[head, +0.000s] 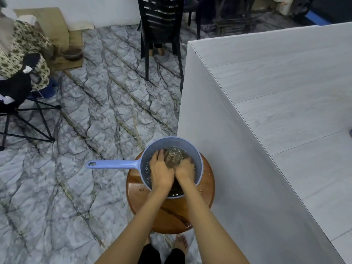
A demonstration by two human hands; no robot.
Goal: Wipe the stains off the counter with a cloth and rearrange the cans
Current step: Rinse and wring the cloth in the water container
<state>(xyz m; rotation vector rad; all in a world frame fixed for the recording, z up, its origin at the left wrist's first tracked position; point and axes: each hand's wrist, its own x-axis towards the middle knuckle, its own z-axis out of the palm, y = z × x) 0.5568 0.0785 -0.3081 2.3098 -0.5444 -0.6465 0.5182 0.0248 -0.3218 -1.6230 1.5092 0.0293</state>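
Observation:
A dark, wet cloth (172, 156) lies bunched in the water of a blue scoop bowl (198, 164) with a long handle pointing left. The bowl stands on a round wooden stool (171, 216). My left hand (161, 171) and my right hand (185, 169) are both in the water, pressed against the cloth and gripping it from the near side. The pale wood-grain counter (285, 96) fills the right of the view. No cans are in sight.
Marbled floor tiles (95, 111) spread to the left. A black chair (162, 25) stands at the far end of the counter. A folding seat (22, 111) with a seated person is at the far left. My bare feet (181, 242) show below the stool.

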